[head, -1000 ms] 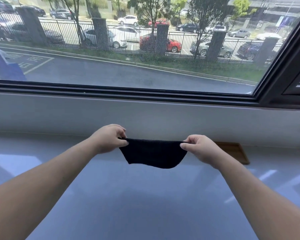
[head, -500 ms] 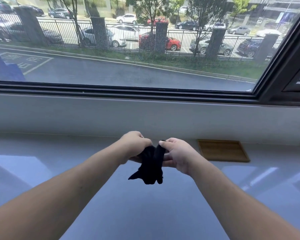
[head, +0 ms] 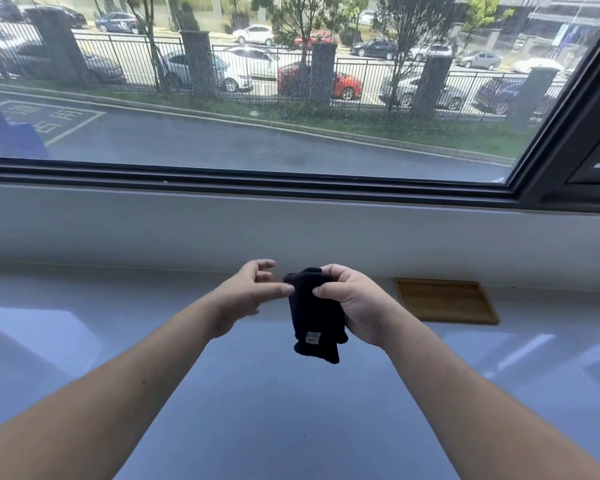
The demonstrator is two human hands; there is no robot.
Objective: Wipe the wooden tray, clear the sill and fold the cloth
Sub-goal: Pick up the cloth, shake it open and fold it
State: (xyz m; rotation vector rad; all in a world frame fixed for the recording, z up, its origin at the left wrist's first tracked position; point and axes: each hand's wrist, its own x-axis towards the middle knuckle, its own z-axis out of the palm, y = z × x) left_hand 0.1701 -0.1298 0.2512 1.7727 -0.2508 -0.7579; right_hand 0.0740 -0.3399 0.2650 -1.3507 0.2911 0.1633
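Black cloth (head: 314,315), folded narrow, hanging above the pale sill (head: 257,410), small tag near its lower end; pinched at the top between thumb and fingers of the right hand (head: 355,303); left hand (head: 248,294) just beside it, fingers spread, thumb tip touching the fabric; wooden tray (head: 445,301) flat on the sill, right of both hands, against the wall.

Daylit window (head: 257,98) above a glossy, perhaps stone ledge (head: 84,341)
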